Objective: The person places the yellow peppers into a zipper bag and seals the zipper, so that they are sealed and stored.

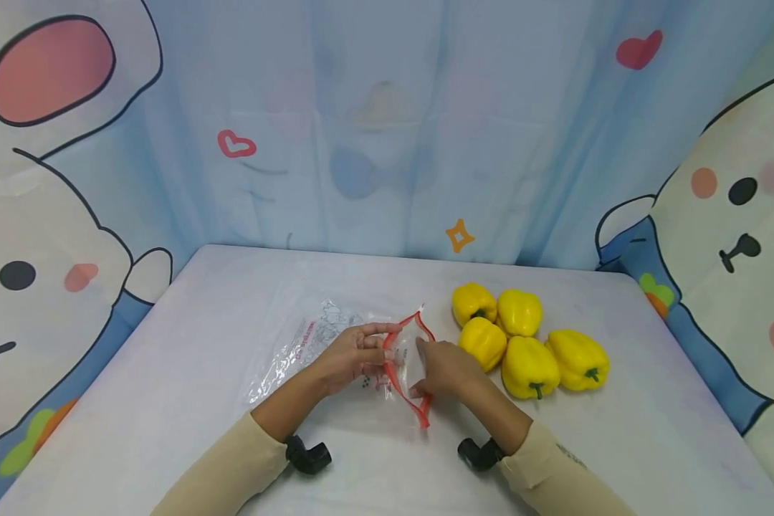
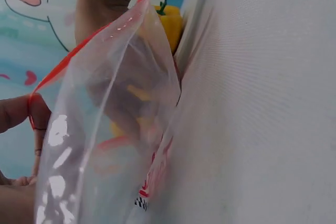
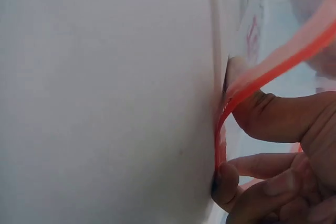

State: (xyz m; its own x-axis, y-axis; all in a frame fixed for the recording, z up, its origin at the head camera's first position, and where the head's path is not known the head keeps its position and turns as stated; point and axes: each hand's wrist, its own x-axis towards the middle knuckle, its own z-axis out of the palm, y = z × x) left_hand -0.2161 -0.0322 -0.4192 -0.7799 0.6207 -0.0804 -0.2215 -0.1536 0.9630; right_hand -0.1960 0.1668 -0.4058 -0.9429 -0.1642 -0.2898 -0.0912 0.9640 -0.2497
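A clear plastic zip bag (image 1: 348, 344) with a red zip strip lies on the table, its mouth spread apart. My left hand (image 1: 361, 351) pinches the left side of the mouth. My right hand (image 1: 448, 369) grips the right side, thumb and forefinger reaching into the opening. In the left wrist view, the clear side of the bag (image 2: 89, 129) rises off the cloth, and the right hand shows blurred through it. The right wrist view has the thumb passing behind the red strip (image 3: 273, 69), with curled fingers (image 3: 262, 192) at the strip's lower part.
Several yellow bell peppers (image 1: 530, 367) cluster right beside my right hand. A white cloth covers the table (image 1: 187, 344). Behind it hangs a blue curtain (image 1: 387, 143) with cartoon prints. Black wrist cameras (image 1: 307, 455) sit under both wrists.
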